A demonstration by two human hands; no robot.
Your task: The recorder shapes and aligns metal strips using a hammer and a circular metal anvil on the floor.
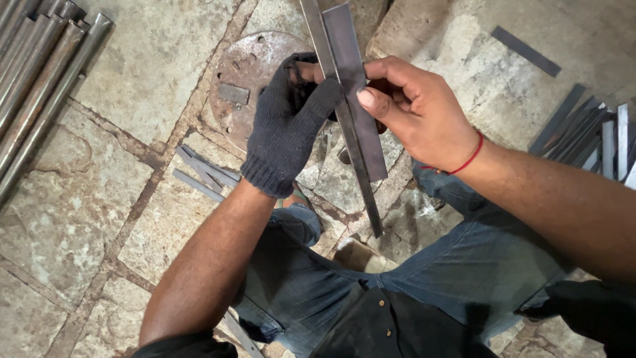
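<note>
Two flat grey metal strips (361,126) are held together, running from the top of the view down toward my knees. One is wider and one is narrow. My left hand (288,126), in a dark knit glove, grips them from the left. My bare right hand (414,109), with a red thread at the wrist, pinches them from the right, its thumb pressed on the wider strip.
A round rusty metal plate (246,86) with holes lies on the stone floor behind the hands. Several metal pipes (36,79) lie at the top left. Short flat strips (202,174) lie left of my knee, and more strips (586,136) are piled at right.
</note>
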